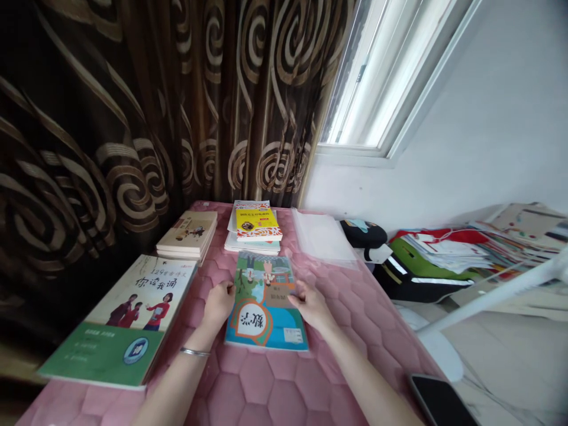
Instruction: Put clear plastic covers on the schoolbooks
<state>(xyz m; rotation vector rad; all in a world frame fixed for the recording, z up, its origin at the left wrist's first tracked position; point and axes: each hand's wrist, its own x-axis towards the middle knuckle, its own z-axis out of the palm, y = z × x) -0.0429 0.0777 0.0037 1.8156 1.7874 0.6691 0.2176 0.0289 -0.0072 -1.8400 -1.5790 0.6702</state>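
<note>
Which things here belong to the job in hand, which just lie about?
Job in hand:
blue-and-green paperback book, between left hand and right hand
likely: large green-and-white book, tan book stack, yellow-topped book pile

Apparently lying about:
black rectangular phone
green-and-black fabric bag

A dark brown curtain with beige and bronze spiral patterns [248,89] is hanging in folds across the far and left side, sinking into deep shadow at the left edge, while a white-framed window [377,77] is letting bright light in just right of it. A plain white wall [497,118] is surrounding the window and stretching to the right, taking on a soft bluish-grey tone. A table with a pink, hexagon-quilted cover [275,378] is filling the near middle, and a pale, glossy floor [510,367] is showing at right, reflecting some light.
</note>
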